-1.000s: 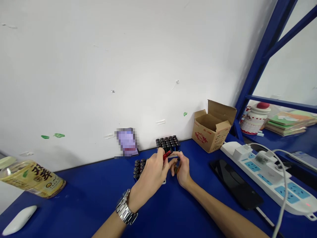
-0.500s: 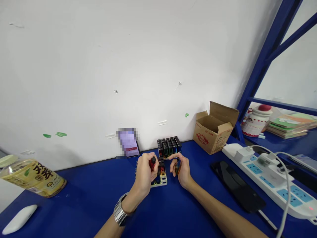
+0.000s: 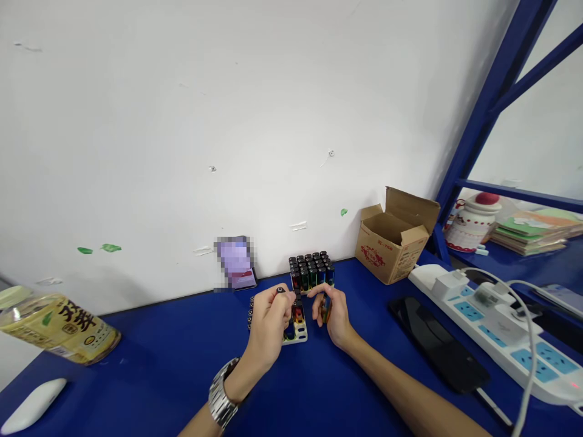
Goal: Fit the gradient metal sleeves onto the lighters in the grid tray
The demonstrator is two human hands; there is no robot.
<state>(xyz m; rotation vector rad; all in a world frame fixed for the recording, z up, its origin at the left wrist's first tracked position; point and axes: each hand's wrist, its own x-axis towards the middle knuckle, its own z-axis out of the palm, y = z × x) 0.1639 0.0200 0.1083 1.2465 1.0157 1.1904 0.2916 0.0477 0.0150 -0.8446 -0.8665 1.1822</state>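
Observation:
My left hand (image 3: pixel 269 321), with a metal watch on its wrist, is closed around a lighter whose dark cap shows at its fingertips, held over a white tray (image 3: pixel 299 333) with holes. A few lighters stand in that tray. My right hand (image 3: pixel 333 312) is pinched on another lighter just right of the tray. Behind both hands a block of several black-capped lighters (image 3: pixel 311 271) stands upright near the wall.
A blue tabletop (image 3: pixel 150 364) carries a drink bottle (image 3: pixel 54 328) lying at left, a white mouse (image 3: pixel 31 404), an open cardboard box (image 3: pixel 395 243), a black phone (image 3: pixel 437 346) and a white power strip (image 3: pixel 496 321) with cables. A blue shelf frame stands at right.
My left hand drew back from my right hand with a red lighter, then lowered it toward the white tray. My right hand stayed almost still.

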